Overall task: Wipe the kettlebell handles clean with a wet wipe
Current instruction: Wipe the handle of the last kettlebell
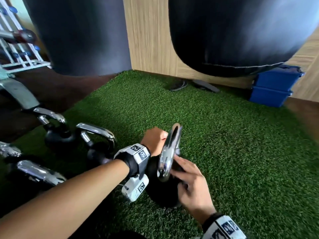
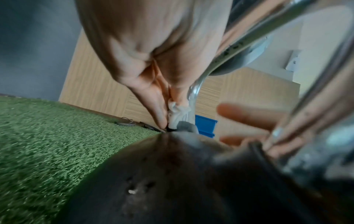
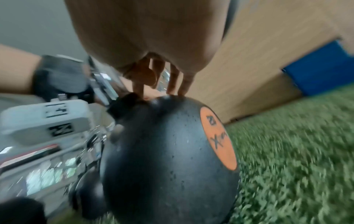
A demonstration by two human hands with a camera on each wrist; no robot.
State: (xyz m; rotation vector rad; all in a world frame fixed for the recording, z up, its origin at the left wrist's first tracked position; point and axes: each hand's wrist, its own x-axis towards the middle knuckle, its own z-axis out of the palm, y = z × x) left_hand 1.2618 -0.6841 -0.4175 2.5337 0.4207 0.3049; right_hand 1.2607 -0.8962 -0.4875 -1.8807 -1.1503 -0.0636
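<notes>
A black kettlebell (image 1: pixel 160 188) with a chrome handle (image 1: pixel 170 149) stands on the green turf in the middle of the head view. My left hand (image 1: pixel 153 140) reaches behind the handle. In the left wrist view it pinches a crumpled white wet wipe (image 2: pixel 178 115) against the far leg of the handle (image 2: pixel 193 94), close to the black body. My right hand (image 1: pixel 188 180) lies on the near side, its straight fingers (image 3: pixel 180 86) touching the top of the kettlebell body (image 3: pixel 168 159) beside the orange label (image 3: pixel 218 139). The wipe is hidden in the head view.
Several more chrome-handled kettlebells (image 1: pixel 98 140) crowd the turf to my left. Two dark punching bags (image 1: pixel 77 35) hang ahead before a wood-panel wall. Stacked blue bins (image 1: pixel 272 87) and a pair of slippers (image 1: pixel 179 84) sit by the wall. Open turf (image 1: pixel 241 144) spreads to the right.
</notes>
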